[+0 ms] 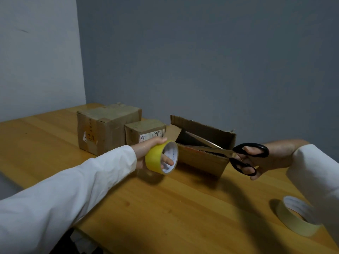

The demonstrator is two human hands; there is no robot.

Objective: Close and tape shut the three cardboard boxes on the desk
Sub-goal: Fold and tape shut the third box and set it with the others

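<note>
- Step in hand, as I judge it: two boxes look closed, so the open box (pixel 201 149) is the one to shut and tape. Tools are up; no strip is drawn out yet that I can see.
- My left hand (pixel 146 153) grips the yellow tape (pixel 161 157), fingers curled through the core and over the rim.
- My right hand (pixel 264 158) holds the scissors (pixel 244 154) by the black loops, thumb in one and fingers in the other. The blades are parted and point over the open box.
- Next move calls for: fold the flaps down flat first, probably with the scissors set aside, then find the tape's free end, pull a strip across the seam and cut it.
- Open box: sits at the desk's (pixel 165 208) far right, near the wall, just beyond both hands. Its rear flap stands up; the interior is dark and I cannot tell the contents.
- Big box (pixel 106 129): far left, top closed, with old tape and a label.
- Small box (pixel 145 132): between the other two, touching the big box, top closed.
- A pale tape roll (pixel 297 217) lies flat near the desk's front right edge.
</note>
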